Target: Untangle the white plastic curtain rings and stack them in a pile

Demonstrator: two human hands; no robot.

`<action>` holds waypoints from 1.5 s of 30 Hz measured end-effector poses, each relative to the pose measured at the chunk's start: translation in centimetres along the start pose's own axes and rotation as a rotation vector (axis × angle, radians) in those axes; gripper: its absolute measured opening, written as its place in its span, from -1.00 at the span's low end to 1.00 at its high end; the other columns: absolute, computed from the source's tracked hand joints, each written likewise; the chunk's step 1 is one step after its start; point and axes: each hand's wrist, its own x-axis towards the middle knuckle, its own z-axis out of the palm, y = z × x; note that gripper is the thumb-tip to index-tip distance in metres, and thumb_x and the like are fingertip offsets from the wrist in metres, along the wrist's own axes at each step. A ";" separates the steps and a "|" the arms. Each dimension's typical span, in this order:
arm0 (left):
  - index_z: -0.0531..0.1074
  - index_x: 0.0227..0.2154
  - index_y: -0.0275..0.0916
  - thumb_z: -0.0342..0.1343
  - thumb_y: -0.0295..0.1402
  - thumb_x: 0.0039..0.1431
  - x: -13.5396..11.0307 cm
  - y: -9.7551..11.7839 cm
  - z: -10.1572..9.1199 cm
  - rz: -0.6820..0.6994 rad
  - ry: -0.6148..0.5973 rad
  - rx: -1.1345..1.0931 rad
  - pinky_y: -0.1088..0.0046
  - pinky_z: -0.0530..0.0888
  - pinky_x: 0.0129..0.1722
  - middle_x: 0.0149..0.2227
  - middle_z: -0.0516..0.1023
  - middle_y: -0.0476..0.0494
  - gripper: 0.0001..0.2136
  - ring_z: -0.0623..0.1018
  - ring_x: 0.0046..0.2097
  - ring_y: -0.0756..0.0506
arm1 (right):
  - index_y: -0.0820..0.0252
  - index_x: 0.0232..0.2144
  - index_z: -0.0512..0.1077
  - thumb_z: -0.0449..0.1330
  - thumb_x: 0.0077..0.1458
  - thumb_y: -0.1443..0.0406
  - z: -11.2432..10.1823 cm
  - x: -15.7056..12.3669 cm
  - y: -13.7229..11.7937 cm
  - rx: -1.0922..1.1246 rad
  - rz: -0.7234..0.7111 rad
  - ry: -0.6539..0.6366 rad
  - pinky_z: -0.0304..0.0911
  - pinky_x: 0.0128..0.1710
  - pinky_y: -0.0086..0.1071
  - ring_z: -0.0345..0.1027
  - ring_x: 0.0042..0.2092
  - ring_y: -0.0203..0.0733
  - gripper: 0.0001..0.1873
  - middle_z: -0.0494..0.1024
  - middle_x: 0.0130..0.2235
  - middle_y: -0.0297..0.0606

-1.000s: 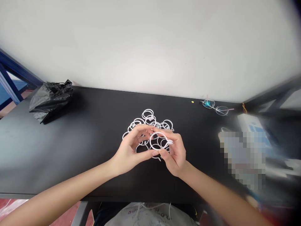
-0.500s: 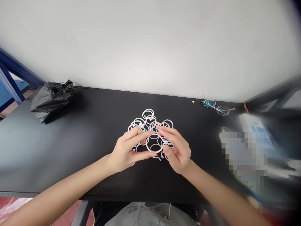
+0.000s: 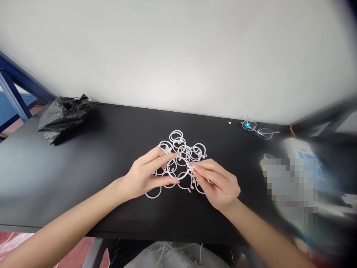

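Note:
Between my two hands is a white plastic ring [image 3: 167,169] with a small clasp on its right side. My left hand [image 3: 152,171] holds its left part, the fingers over the top edge and the thumb at the lower edge. At the clasp, the thumb and fingers of my right hand [image 3: 219,182] are pinched together. A loose pile of similar white rings [image 3: 179,142] lies on the black table [image 3: 119,149] beneath and beyond my hands. Some rings overlap, and one near the front has a gap in its loop. My hands partly cover the pile.
A crumpled black plastic bag [image 3: 64,117] sits at the back left. Eyeglasses [image 3: 255,129] and a tiny yellow bit [image 3: 230,123] lie at the back right. Blurred white and blue packaging [image 3: 304,152] is at the right. A pale wall [image 3: 178,56] rises behind the table.
The held ring and my left hand have shifted slightly left. My right hand has moved right, its fingers now drawn together at the clasp, uncovering more of the pile.

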 end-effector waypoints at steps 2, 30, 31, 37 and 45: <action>0.34 0.13 -0.21 0.14 -0.16 0.26 -0.1 0.0 0.1 0.001 0.003 -0.005 0.49 0.46 -0.41 -0.39 0.29 0.01 -0.58 0.38 -0.39 0.00 | 0.11 0.03 0.49 0.23 0.05 0.64 -0.1 0.0 0.0 0.005 -0.001 -0.008 0.50 -0.44 -0.31 0.54 -0.30 -0.17 -0.46 0.64 -0.23 -0.17; 0.50 -0.08 -0.19 0.18 -0.14 0.23 0.5 -6.4 -5.0 -0.372 -0.014 0.251 0.42 0.38 -0.28 -0.38 0.36 -0.02 -0.71 0.41 -0.34 -0.04 | 0.12 0.09 0.44 0.25 0.14 0.39 -1.0 -0.1 2.2 -0.031 0.177 0.087 0.52 -0.19 -0.07 0.57 -0.17 -0.04 -0.56 0.65 -0.16 -0.13; 0.50 -0.07 -0.18 0.16 -0.13 0.23 0.2 -7.6 -5.7 -0.432 -0.022 0.323 0.42 0.37 -0.29 -0.37 0.36 -0.03 -0.70 0.40 -0.35 -0.04 | 0.13 0.06 0.47 0.24 0.16 0.38 -1.1 -0.2 2.4 -0.033 0.191 0.086 0.52 -0.19 -0.07 0.56 -0.16 -0.03 -0.60 0.65 -0.16 -0.13; 0.54 -0.18 -0.23 0.15 -0.04 0.18 -2.3 -11.4 -7.9 -0.607 -0.241 0.513 0.39 0.35 -0.31 -0.35 0.40 -0.13 -0.65 0.45 -0.31 -0.14 | 0.15 -0.13 0.54 0.22 0.16 0.35 -1.1 -0.3 2.6 -0.015 0.210 0.070 0.48 -0.31 -0.16 0.55 -0.27 -0.07 -0.79 0.64 -0.30 -0.18; 0.49 -0.10 -0.28 0.09 -0.04 0.23 -1.7 -9.6 -7.7 -0.614 -0.301 0.618 0.37 0.35 -0.34 -0.34 0.41 -0.15 -0.60 0.46 -0.32 -0.15 | 0.16 -0.32 0.55 0.18 0.17 0.39 -0.9 -0.1 2.0 -0.050 0.198 0.117 0.43 -0.49 -0.31 0.52 -0.44 -0.18 -0.87 0.62 -0.46 -0.27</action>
